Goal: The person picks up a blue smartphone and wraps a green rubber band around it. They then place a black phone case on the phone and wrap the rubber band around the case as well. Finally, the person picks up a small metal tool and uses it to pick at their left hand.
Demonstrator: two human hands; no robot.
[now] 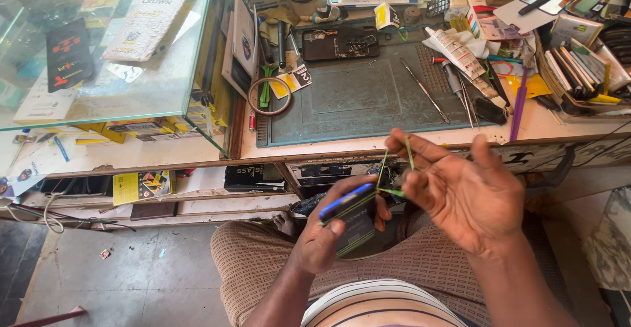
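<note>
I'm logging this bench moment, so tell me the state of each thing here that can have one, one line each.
Left hand: grip closed around a phone.
Phone: held over the lap, blue edge up, green rubber band around it.
Rubber band: stretched taut between phone and right fingers.
Right hand: palm open, fingers spread, hooking the band.
Dark opened phone: lying flat on the green mat.
White tube: lying on its side.
Tweezers: lying unused on the mat.

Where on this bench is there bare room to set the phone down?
The middle of the green mat is bare, bordered by the black phone behind, the ring to its left and the tweezers to its right. The right end, around the tube and card tray, is crowded.
</note>
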